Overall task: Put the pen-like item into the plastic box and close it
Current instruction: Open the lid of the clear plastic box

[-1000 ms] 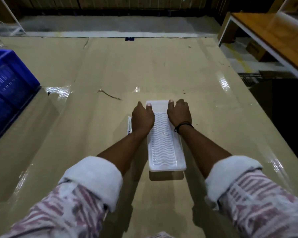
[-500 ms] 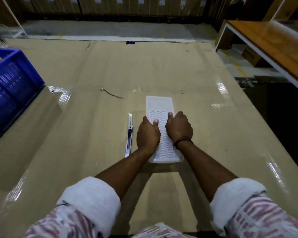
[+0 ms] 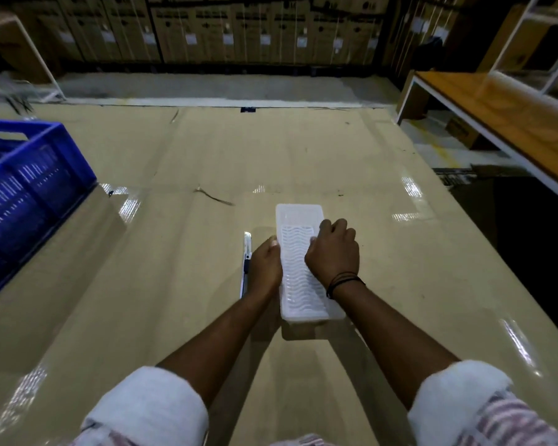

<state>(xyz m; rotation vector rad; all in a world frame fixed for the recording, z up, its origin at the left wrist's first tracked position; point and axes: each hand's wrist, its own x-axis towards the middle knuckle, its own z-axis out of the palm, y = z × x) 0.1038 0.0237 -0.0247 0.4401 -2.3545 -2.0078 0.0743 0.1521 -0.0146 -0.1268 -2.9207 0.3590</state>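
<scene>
Pen-like item (image 3: 246, 265) lies on the cardboard-covered tabletop (image 3: 400, 268), not yet in the plastic box (image 3: 300, 262): it sits just outside the left hand (image 3: 266, 268), parallel to the box's long side, its near part hidden behind that hand and wrist. From the head view, the only one, it shows as a slim metallic bar with a dark slider midway along (it looks like a snap-off utility knife, though the far tip is too small to read).

A second ago both hands lay on the far end of the lid; half a second ago they had slid to the middle. Now they have separated: the left hand has come off the top and cups the box's left edge, thumb up against the rim, while the right hand (image 3: 332, 257) rests on the wavy-ribbed lid with its fingers curled over the right rim. Neither hand is closed around anything; both press against the box, fingers loosely bent.

That shift reads as a change from steadying the box to prying it, so the step in hand is probably opening the lid. The lid still looks seated flat, with no gap I can make out. The box itself is white, translucent, long and shallow, lying lengthwise away from the person between the two wrists.
</scene>
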